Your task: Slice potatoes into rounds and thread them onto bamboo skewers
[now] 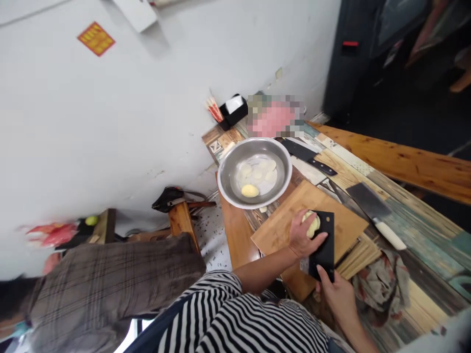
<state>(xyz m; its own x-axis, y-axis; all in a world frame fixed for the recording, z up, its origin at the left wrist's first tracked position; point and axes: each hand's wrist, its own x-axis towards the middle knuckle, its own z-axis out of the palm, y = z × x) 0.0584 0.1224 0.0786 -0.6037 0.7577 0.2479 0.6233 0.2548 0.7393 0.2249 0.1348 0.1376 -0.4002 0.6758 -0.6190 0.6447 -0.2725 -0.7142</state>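
My left hand (302,236) pinches sliced potato (312,226) over the wooden cutting board (281,220); my right hand (337,293) clasps the black cleaver (327,238) at its near end.

Sign (96,38), on white wall (165,122): red ground, yellow characters, too blurred to read. Printed mark (215,146), on patchwork tabletop (427,299): resembles a letter Z, reading uncertain. Fully legible text: none.
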